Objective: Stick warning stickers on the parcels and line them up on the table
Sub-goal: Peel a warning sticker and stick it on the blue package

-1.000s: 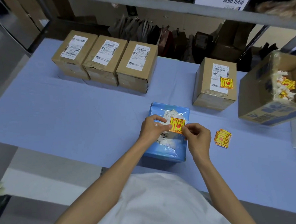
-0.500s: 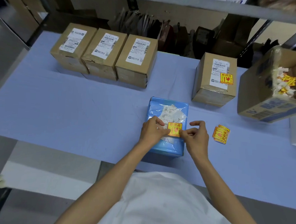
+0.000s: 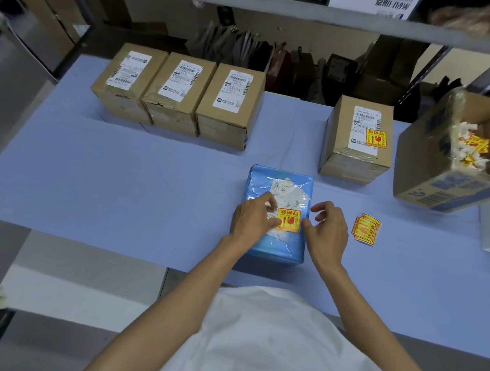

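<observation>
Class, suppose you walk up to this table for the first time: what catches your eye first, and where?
The bright yellow-and-red warning sticker stands out on the blue parcel near the front of the table, with the left hand and right hand at either side of it. Next come three brown boxes lined up side by side at the far left, none bearing a yellow sticker.

Three boxes (image 3: pixel 183 95) stand side by side, touching, at the far left of the table (image 3: pixel 123 192). A single box (image 3: pixel 355 140) stands far right, with an open carton (image 3: pixel 445 174) to its right. The wrapped parcel (image 3: pixel 267 176) lies near centre. A sticker (image 3: pixel 288 220) lies on it, between the left hand (image 3: pixel 253 217) and the right hand (image 3: pixel 328 230). A sticker stack (image 3: pixel 366 229) lies right of the parcel.
</observation>
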